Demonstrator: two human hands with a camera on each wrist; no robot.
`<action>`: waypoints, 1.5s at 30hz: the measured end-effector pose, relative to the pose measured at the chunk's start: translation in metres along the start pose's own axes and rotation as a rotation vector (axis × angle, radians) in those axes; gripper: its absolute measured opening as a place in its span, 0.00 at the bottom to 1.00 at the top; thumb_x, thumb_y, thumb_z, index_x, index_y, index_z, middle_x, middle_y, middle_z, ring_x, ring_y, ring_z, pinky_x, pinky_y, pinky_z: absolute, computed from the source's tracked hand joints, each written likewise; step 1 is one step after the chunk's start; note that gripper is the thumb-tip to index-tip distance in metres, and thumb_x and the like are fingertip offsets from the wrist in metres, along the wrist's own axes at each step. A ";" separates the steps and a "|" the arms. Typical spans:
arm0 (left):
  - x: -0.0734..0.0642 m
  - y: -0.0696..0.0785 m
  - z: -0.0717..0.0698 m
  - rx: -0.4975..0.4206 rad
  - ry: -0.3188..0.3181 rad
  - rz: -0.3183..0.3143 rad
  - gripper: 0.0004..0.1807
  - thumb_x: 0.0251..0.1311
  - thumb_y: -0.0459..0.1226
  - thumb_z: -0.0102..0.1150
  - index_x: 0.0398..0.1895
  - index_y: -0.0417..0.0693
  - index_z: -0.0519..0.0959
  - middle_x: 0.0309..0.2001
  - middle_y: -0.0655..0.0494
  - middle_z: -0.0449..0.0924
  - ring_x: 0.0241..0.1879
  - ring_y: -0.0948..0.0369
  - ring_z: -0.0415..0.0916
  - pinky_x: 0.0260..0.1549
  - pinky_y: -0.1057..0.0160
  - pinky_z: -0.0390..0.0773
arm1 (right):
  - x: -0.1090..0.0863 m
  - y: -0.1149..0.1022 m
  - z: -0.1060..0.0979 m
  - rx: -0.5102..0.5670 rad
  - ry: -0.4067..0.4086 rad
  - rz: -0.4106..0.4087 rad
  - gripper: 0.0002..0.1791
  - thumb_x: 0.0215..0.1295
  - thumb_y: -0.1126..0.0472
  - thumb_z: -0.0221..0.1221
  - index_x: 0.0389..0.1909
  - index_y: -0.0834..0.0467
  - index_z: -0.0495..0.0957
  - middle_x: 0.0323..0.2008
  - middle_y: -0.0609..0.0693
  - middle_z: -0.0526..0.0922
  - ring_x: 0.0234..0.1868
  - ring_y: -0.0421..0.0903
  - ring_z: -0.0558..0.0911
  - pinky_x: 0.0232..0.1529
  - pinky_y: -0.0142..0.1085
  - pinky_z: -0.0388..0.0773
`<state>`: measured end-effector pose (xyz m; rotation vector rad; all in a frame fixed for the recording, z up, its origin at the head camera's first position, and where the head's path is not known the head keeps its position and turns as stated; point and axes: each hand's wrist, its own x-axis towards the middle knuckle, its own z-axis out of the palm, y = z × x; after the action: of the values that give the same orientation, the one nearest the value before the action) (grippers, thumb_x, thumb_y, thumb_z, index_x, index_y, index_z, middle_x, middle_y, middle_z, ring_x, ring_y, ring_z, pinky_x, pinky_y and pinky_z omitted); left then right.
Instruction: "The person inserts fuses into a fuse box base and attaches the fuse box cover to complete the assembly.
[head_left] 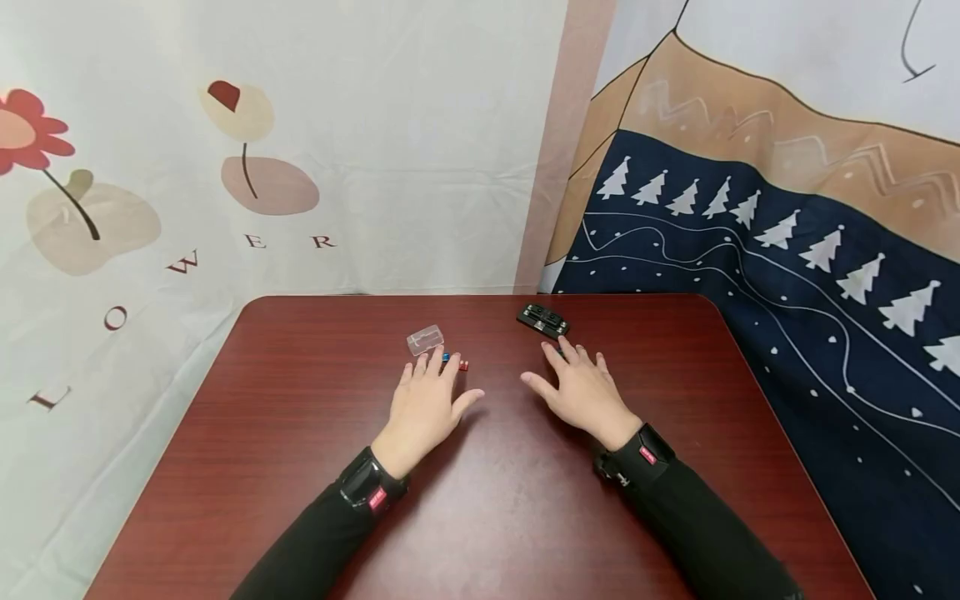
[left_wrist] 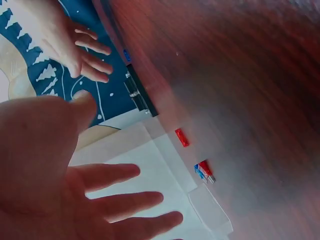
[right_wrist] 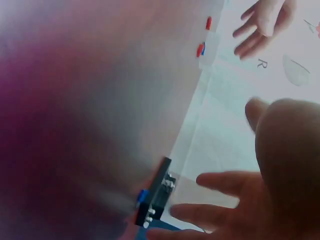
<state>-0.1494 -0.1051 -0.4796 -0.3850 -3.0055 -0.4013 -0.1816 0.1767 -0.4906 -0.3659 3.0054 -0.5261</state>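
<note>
My left hand (head_left: 424, 406) hovers with spread fingers over the table, its fingertips near a clear plastic box (head_left: 425, 340). Beside that box lie a small red piece (left_wrist: 182, 137) and a red-and-blue cluster (left_wrist: 204, 169) with thin metal ends, partly hidden by the fingers in the head view. Fingers spread and palm down, my right hand (head_left: 588, 396) holds nothing. Just beyond its fingertips is a black rectangular block (head_left: 543, 320) with metal fittings on top. A small blue piece (right_wrist: 142, 196) sits close against the block's near side in the right wrist view.
The dark red wooden table (head_left: 525, 517) has rounded far corners. Behind it hang a white cloth (head_left: 420, 125) with flower prints and a navy cloth (head_left: 675, 242) with white trees. Both wrists wear black bands.
</note>
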 end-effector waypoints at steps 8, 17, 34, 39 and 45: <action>0.008 -0.001 0.000 0.026 0.247 0.129 0.19 0.76 0.53 0.67 0.50 0.47 0.92 0.46 0.50 0.93 0.44 0.48 0.92 0.43 0.46 0.87 | 0.030 0.010 -0.023 0.039 0.141 -0.059 0.29 0.80 0.45 0.63 0.70 0.61 0.83 0.63 0.63 0.89 0.58 0.61 0.90 0.59 0.61 0.86; 0.019 0.000 0.001 0.018 0.189 0.107 0.20 0.77 0.54 0.65 0.47 0.48 0.93 0.37 0.52 0.92 0.36 0.47 0.90 0.35 0.47 0.87 | 0.081 0.039 -0.029 0.019 0.053 0.057 0.31 0.76 0.47 0.66 0.71 0.62 0.81 0.60 0.63 0.86 0.53 0.61 0.86 0.52 0.59 0.85; 0.011 0.001 0.003 0.014 0.147 0.085 0.22 0.77 0.55 0.65 0.59 0.50 0.92 0.43 0.48 0.93 0.32 0.48 0.89 0.25 0.50 0.84 | 0.109 0.050 -0.016 -0.036 -0.072 0.089 0.41 0.68 0.44 0.70 0.75 0.64 0.77 0.62 0.63 0.81 0.58 0.63 0.78 0.61 0.57 0.65; 0.010 0.000 0.005 0.038 0.148 0.073 0.22 0.77 0.56 0.65 0.55 0.51 0.93 0.38 0.48 0.92 0.31 0.49 0.88 0.26 0.51 0.84 | 0.108 0.051 -0.016 -0.014 -0.046 0.056 0.40 0.67 0.45 0.70 0.73 0.65 0.78 0.61 0.63 0.81 0.59 0.62 0.78 0.62 0.57 0.65; 0.012 -0.001 0.009 0.035 0.156 0.061 0.20 0.76 0.55 0.66 0.53 0.52 0.93 0.37 0.49 0.93 0.31 0.50 0.88 0.26 0.51 0.84 | 0.103 0.051 -0.020 0.021 -0.027 0.020 0.40 0.67 0.45 0.69 0.73 0.66 0.78 0.64 0.63 0.81 0.63 0.60 0.77 0.63 0.55 0.65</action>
<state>-0.1615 -0.1006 -0.4869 -0.4202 -2.8384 -0.3549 -0.2944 0.2043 -0.4923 -0.3389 2.9722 -0.5467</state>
